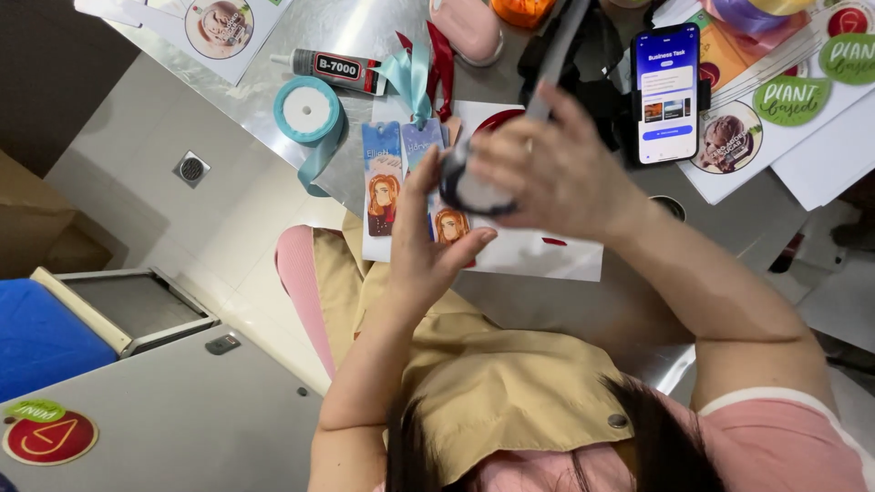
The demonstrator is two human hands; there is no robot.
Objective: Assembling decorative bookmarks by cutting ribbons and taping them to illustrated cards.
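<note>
Both hands held a dark ribbon spool (474, 187) above the worktop's near edge — the left hand (428, 241) cupping it, the right hand (556, 169) gripping and drawing its grey ribbon (558, 55) upward. Beyond lay illustrated bookmarks (383, 182), a teal ribbon roll (308, 109) and a glue tube (333, 66) — unspooling seemed underway.

A craft workbench in a small workshop: around the steel table (301, 55) lie a glue tube (333, 66), ribbon spool (308, 109), bookmarks (383, 178) and round stickers (791, 98); tiled floor (182, 219) left of it.
</note>
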